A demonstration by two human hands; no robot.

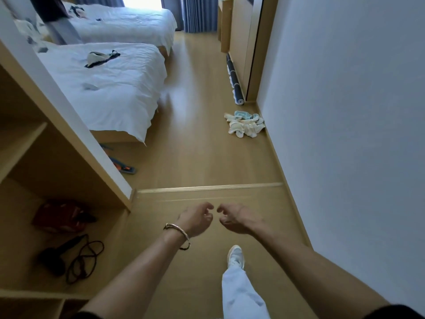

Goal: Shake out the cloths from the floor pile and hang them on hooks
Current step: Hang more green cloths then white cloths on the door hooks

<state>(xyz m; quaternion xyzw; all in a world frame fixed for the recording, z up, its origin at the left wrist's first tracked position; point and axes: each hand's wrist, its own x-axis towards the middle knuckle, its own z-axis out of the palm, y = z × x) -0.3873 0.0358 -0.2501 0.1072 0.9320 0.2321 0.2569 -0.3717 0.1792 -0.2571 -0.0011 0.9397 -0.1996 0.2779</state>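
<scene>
Nothing is gripped by the left hand or right hand, both loosely curled with fingertips close together, while the cloth pile is seen well ahead on the floor against the wall, too bunched up for counting.

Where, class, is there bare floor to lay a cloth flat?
Bare floor lies between the near bed and the cloth pile, down to the threshold strip. Crowded: by the right wall, with pile and rolled mat; the shelf bottom, with hair dryer, red bag.
</scene>
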